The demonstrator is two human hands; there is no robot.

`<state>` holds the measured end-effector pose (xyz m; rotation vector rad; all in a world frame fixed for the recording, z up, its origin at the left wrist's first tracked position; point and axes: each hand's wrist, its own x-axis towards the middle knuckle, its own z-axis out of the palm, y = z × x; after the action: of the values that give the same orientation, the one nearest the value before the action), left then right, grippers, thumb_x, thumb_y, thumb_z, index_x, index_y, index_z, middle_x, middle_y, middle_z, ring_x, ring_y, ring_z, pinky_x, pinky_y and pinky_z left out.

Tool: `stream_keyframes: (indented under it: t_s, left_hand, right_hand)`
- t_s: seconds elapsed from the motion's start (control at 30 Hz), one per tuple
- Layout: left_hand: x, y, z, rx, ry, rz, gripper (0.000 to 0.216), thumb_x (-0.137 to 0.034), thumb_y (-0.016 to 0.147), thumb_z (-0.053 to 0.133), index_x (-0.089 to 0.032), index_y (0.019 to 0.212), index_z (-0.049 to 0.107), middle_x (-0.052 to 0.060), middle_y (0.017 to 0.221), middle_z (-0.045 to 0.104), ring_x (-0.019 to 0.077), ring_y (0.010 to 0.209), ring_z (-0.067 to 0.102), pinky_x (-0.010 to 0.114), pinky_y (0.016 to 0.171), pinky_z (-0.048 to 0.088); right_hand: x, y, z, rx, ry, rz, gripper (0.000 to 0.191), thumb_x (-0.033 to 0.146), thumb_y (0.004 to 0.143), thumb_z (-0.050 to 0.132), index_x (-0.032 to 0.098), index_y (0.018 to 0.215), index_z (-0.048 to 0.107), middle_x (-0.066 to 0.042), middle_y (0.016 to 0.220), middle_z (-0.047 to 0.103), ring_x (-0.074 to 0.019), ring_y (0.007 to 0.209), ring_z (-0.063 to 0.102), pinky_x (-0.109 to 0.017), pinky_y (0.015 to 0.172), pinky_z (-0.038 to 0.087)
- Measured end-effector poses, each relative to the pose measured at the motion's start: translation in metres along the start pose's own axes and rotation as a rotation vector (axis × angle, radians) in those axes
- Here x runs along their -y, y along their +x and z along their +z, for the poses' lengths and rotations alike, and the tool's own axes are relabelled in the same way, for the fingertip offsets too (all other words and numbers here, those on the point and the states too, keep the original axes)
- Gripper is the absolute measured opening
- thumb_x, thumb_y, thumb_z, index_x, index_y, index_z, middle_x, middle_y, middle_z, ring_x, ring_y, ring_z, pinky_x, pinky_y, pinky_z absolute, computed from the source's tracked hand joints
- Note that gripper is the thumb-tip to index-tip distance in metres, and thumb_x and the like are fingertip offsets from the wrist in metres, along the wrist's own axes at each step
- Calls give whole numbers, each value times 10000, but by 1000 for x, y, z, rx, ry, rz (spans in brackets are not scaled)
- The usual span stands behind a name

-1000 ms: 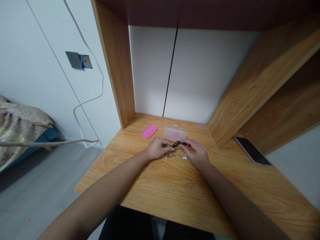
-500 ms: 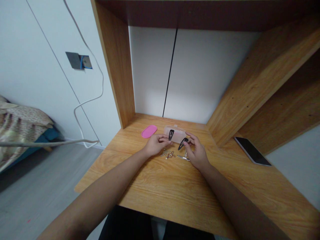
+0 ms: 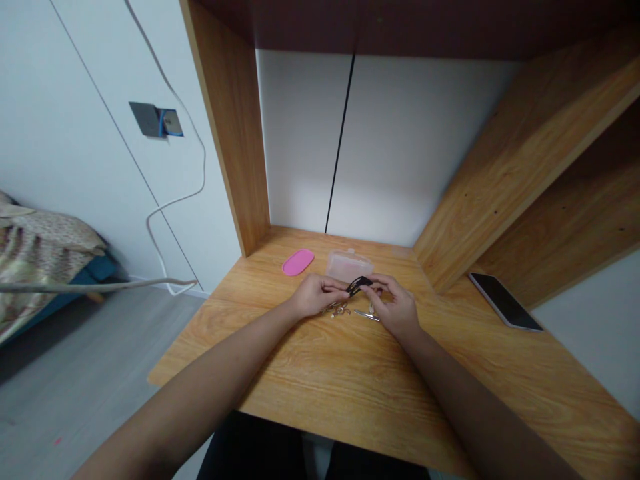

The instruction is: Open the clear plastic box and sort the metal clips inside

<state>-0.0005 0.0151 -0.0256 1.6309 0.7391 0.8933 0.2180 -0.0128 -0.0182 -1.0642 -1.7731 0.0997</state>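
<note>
My left hand (image 3: pixel 314 295) and my right hand (image 3: pixel 393 306) meet over the middle of the wooden desk (image 3: pixel 350 373). Between their pinched fingertips sits a black hair clip (image 3: pixel 359 285), held from both sides. Whether a second black clip lies under it I cannot tell. Just behind the hands stands a small clear plastic box (image 3: pixel 349 265), open on top. Several small metal clips (image 3: pixel 342 309) lie on the desk under my fingers, one silver clip (image 3: pixel 367 315) by my right hand.
A pink oval lid (image 3: pixel 298 262) lies left of the box. A black phone (image 3: pixel 505 301) rests on the desk at the right, beside the slanted wooden shelf side. A white cable (image 3: pixel 165 207) hangs on the left wall; a bed stands far left.
Half a second ago each hand held its own black clip, apart and in front of the box. Now the hands have come together and the black clip is between both.
</note>
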Motion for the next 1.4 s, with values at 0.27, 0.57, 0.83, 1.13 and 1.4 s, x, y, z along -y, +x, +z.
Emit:
stream_keyframes:
  t_s: [0.27, 0.57, 0.83, 1.13, 1.4]
  left_hand:
    - [-3, -1, 2, -7, 72, -2, 365, -395, 762, 767, -90, 963, 778, 146, 860, 776, 157, 640, 684, 238, 600, 508]
    - [-3, 3, -2, -208, 227, 73, 261, -342, 824, 688, -115, 924, 770, 98, 878, 778, 156, 708, 692, 231, 642, 505]
    - [3, 10, -16, -493, 249, 39, 279, -364, 816, 684, -131, 925, 793, 98, 833, 778, 178, 690, 695, 264, 637, 511]
    - [8, 13, -28, -700, 217, 40, 301, -397, 823, 669, -142, 929, 788, 73, 826, 772, 162, 671, 674, 248, 615, 490]
    - [2, 7, -26, -656, 499, 112, 234, -306, 855, 647, -156, 968, 785, 60, 777, 757, 134, 614, 614, 246, 613, 454]
  right_hand:
    - [2, -3, 3, 1, 22, -3, 210, 351, 865, 713, 227, 1013, 632, -39, 888, 758, -188, 718, 742, -285, 629, 585]
    - [3, 3, -3, -7, -94, -59, 212, 324, 925, 614, 240, 1119, 634, -65, 1005, 727, -229, 926, 688, -391, 834, 563]
    - [-12, 10, -2, 85, -388, -15, 517, 337, 932, 570, 234, 1432, 483, -147, 1475, 447, -332, 1353, 426, -567, 1117, 376]
    - [-20, 5, 1, 182, -137, 36, 457, 246, 888, 599, 292, 1338, 537, -107, 1415, 450, -279, 1288, 504, -493, 1062, 478]
    - [-16, 6, 2, 194, -104, -16, 308, 168, 857, 601, 251, 1152, 626, -112, 1377, 474, -280, 1313, 490, -503, 1128, 400]
